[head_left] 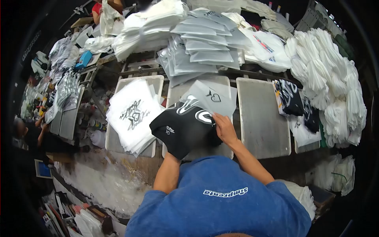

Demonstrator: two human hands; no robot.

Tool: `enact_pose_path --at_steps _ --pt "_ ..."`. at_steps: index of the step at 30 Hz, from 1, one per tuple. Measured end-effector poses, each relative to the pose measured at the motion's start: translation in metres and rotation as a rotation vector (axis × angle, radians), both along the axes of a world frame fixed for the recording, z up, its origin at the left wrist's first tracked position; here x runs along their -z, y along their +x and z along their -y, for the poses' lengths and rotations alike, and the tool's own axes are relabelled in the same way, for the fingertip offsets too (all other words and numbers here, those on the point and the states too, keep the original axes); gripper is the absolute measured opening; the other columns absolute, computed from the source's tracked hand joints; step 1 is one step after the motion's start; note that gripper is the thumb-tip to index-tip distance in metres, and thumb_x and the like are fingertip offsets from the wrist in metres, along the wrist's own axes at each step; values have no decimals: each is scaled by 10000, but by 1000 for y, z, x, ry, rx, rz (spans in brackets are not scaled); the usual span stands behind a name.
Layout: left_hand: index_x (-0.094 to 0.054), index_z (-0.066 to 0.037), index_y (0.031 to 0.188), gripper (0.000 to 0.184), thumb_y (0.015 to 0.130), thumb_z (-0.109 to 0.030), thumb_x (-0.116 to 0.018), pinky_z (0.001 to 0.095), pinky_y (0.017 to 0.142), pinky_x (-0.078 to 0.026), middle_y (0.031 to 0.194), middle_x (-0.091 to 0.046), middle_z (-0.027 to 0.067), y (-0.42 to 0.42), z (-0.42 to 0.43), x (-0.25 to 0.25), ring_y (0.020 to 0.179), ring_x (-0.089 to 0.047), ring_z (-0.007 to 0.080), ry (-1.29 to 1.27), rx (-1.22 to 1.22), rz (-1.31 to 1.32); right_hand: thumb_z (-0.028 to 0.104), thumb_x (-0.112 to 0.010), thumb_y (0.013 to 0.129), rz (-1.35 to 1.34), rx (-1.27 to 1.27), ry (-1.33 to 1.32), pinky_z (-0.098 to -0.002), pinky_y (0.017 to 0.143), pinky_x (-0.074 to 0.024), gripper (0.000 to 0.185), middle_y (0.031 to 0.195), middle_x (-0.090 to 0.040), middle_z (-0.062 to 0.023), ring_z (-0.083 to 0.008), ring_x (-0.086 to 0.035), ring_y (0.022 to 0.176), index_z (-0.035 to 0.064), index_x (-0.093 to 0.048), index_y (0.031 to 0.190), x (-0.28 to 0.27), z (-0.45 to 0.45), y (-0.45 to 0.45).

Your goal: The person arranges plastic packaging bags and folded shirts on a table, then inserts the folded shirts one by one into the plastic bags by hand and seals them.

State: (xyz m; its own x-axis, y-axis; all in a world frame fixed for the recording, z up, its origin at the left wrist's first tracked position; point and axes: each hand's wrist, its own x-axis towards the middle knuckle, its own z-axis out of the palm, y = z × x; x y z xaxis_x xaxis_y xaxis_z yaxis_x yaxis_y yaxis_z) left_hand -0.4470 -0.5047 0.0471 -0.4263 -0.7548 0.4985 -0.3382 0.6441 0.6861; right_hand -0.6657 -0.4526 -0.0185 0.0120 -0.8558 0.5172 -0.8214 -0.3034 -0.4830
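Head view: the black cloth (183, 128), its white lettering unreadable and its lower middle blurred, lies between both hands. The right hand (224, 128) has its grip clamped on the cloth's right edge; the left hand is hidden beneath the cloth, so its grip I cannot tell. Below the cloth, a blue shirt (221, 209) reads "simprenta", upside down. Left of it, white sheets (130, 118) carry unclear script; just beyond it, a frosted bag (213, 96) shows a heart.

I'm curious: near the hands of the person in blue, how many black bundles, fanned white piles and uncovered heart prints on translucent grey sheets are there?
Black bundle at the right hand: 1
Fanned white pile: 1
Heart print on translucent grey: 1
Total: 3
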Motion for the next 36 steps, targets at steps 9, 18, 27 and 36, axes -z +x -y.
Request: enact_pose_path --at_steps 9,18,27,36 --pt "-616 -85 1189 359 917 -292 -504 391 977 -427 1194 -609 82 0 16 20 1100 -557 256 -14 -23 89 -63 -575 736 138 63 10 -433 927 -453 440 1171 -615 -219 -387 -574 1059 -39 -592 1175 4 3 10" --pt "-616 -84 1190 366 916 -300 -506 394 980 -425 1195 -609 84 3 18 35 1104 -556 259 1 -53 143 -80 -547 671 144 71 98 -454 894 -467 445 1097 -616 -215 -402 -580 995 -35 -601 1111 7 3 20" --pt "-616 -84 1190 373 914 -309 -507 398 983 -422 1196 -609 86 6 28 43 1107 -554 262 -4 -91 178 60 -614 683 351 8 584 -326 637 -495 331 863 -627 -120 -205 -606 706 17 -556 1006 14 13 -15" --pt "-616 -83 1191 379 913 -318 -509 402 986 -420 1197 -609 88 7 27 49 1110 -552 265 -14 -130 207 238 -652 833 -69 139 64 -450 661 -496 305 781 -583 -134 -337 -603 688 30 -665 1056 32 76 20"
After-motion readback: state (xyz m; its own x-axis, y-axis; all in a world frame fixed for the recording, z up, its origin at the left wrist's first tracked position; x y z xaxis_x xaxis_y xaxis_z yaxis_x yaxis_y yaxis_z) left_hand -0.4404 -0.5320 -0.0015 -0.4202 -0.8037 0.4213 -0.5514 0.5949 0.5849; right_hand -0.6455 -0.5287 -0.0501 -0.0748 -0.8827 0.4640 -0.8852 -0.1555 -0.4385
